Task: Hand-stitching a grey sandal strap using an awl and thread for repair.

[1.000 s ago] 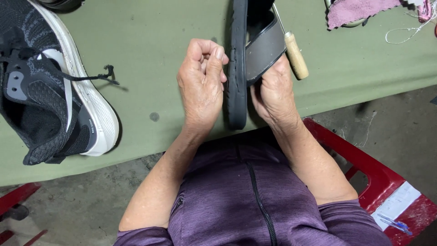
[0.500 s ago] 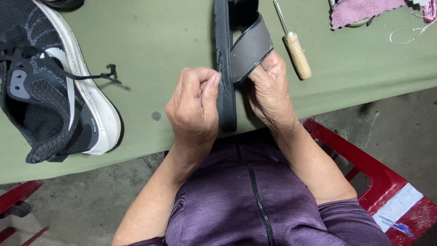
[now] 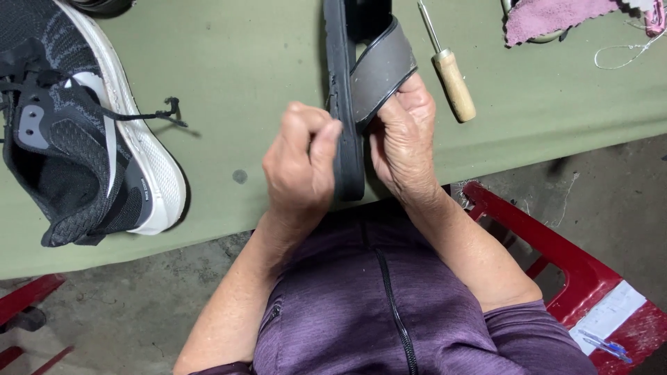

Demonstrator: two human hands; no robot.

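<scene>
The left hand (image 3: 302, 163) is curled shut, its fingertips pressed against the sole edge of a black sandal (image 3: 345, 104). The right hand (image 3: 401, 139) grips the other side, thumb and fingers clamped on the grey strap (image 3: 382, 66) where it meets the sole. The 2 hands sit close together with only the sole between them. The sandal stands on its edge, heel toward the person, over the near part of the green table (image 3: 243, 55).

Just right of the strap lies an awl (image 3: 448, 69) with a wooden handle. A pink cloth (image 3: 549, 17) lies at the far right. Well to the left rests a black sneaker (image 3: 76, 125) with a white sole. A red chair (image 3: 556, 257) stands beside the person's right arm.
</scene>
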